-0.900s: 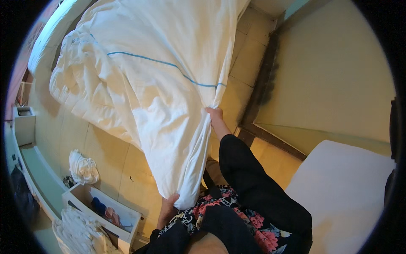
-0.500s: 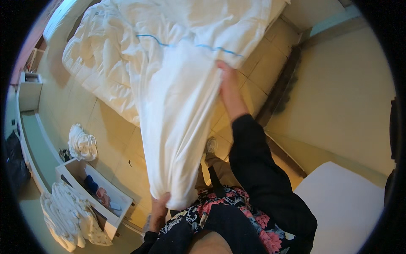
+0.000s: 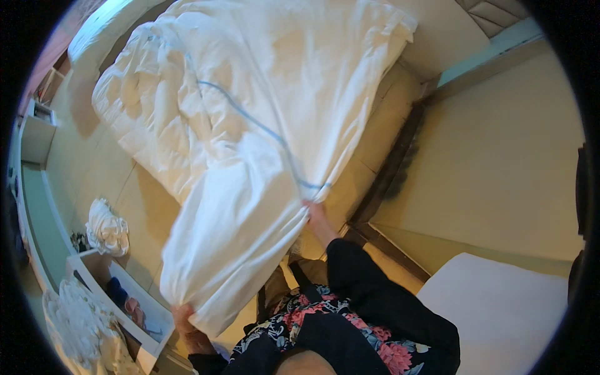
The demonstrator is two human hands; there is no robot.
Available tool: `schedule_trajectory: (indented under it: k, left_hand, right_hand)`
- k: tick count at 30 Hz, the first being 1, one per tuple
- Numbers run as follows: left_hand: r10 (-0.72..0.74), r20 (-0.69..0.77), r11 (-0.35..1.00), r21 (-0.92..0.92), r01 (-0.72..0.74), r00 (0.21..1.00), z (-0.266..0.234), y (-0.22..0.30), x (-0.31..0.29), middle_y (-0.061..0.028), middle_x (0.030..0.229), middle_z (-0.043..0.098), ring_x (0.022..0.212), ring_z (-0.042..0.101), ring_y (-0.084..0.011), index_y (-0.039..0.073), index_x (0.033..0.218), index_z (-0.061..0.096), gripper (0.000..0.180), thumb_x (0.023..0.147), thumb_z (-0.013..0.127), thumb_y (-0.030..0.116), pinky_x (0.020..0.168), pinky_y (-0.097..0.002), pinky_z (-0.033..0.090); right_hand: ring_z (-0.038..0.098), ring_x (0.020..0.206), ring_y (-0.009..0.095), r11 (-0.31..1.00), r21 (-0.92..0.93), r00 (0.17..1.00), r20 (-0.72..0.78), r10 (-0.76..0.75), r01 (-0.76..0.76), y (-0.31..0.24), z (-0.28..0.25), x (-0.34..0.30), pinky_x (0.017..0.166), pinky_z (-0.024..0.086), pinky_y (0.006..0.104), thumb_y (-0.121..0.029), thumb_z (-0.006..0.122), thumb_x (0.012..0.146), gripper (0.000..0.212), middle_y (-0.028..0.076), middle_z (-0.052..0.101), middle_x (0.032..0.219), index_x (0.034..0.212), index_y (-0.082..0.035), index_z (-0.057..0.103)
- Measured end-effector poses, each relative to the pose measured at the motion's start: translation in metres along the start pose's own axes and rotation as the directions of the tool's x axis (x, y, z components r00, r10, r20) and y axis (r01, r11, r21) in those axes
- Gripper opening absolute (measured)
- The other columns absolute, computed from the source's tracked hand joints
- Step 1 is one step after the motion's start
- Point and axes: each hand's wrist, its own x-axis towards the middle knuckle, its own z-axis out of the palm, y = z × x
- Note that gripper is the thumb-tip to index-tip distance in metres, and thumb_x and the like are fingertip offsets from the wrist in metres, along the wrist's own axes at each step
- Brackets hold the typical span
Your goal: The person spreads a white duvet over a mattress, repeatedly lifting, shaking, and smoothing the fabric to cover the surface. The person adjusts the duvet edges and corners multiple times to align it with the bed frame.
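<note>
A large white duvet cover (image 3: 237, 219) with a thin blue stripe stretches from the bed toward my body. My left hand (image 3: 185, 320) is closed on its near corner, low at the left of my waist. Further out and to the right, my right hand (image 3: 317, 215) grips the cover's right edge just below the end of the blue stripe. Between the two hands the cloth hangs in a loose, puffed fold. Its far part spreads over the bed, beside puffy, crumpled white bedding (image 3: 147, 112) on the left.
On the tiled floor to the left lies a bundled white cloth (image 3: 106, 228). Near it are an open drawer (image 3: 153, 328) with small items and a heap of white cloth (image 3: 84, 325). A white flat surface (image 3: 500, 312) stands at right, below a pale wall panel (image 3: 487, 162).
My right hand has drawn the cover's edge toward me, bringing the blue stripe's right end nearer. My left hand has shifted left and slightly down with the corner.
</note>
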Motion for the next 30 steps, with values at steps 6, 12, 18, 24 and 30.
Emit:
schedule_trajectory:
  k: [6,12,18,24,30]
  left_hand:
    - [-0.035,-0.495,0.42,0.781,0.462,0.868,-0.301,-0.146,0.013,-0.0141,0.083,0.059,0.077,0.056,-0.0207,-0.001,0.092,0.055,0.033,0.07,0.058,0.023,0.068,-0.0326,0.042]
    - [0.004,-0.165,0.162,0.973,0.162,0.986,-0.09,-0.147,0.017,-0.013,0.062,0.057,0.053,0.051,-0.0211,-0.002,0.069,0.056,0.026,0.073,0.053,0.023,0.053,-0.032,0.041]
    - [-0.638,0.488,0.646,-0.08,0.759,0.596,0.122,-0.21,0.035,-0.0079,0.115,0.045,0.103,0.042,-0.0241,0.008,0.115,0.041,0.062,0.075,0.042,0.055,0.085,-0.0394,0.034]
    - [-0.337,0.033,0.769,-0.567,0.295,0.941,0.138,-0.239,0.107,-0.0137,0.115,0.043,0.106,0.04,-0.0275,0.002,0.112,0.04,0.056,0.078,0.043,0.046,0.091,-0.0426,0.03]
    - [-0.271,-0.183,0.808,-0.576,0.121,0.945,0.113,-0.202,0.087,-0.0145,0.11,0.048,0.1,0.047,-0.0285,0.001,0.111,0.04,0.039,0.083,0.042,0.027,0.085,-0.0421,0.038]
  right_hand:
    - [0.05,0.074,0.02,0.97,-0.037,0.889,0.391,0.236,-0.241,0.066,0.042,-0.042,0.065,0.04,0.0278,-0.014,0.056,0.071,0.026,0.008,0.055,0.083,0.09,0.003,0.053]
    - [0.054,0.075,0.026,0.877,0.089,0.801,0.459,0.385,-0.472,0.01,0.051,-0.075,0.07,0.045,0.0379,-0.003,0.055,0.069,0.024,0.013,0.056,0.086,0.092,0.004,0.052]
    - [0.053,0.078,0.026,0.862,-0.139,0.698,0.531,0.48,-0.487,0.004,0.048,-0.079,0.072,0.044,0.0383,-0.003,0.055,0.069,0.023,0.012,0.056,0.087,0.092,0.003,0.053]
    - [0.053,0.078,0.026,0.899,0.083,0.774,0.546,0.321,-0.431,-0.017,0.043,-0.076,0.072,0.044,0.0372,-0.003,0.057,0.067,0.024,0.012,0.055,0.087,0.09,0.002,0.054]
    - [0.053,0.085,0.024,0.861,-0.083,0.635,0.64,0.432,-0.501,-0.092,0.036,-0.069,0.076,0.043,0.0383,-0.016,0.059,0.071,0.036,0.011,0.054,0.094,0.102,-0.002,0.048]
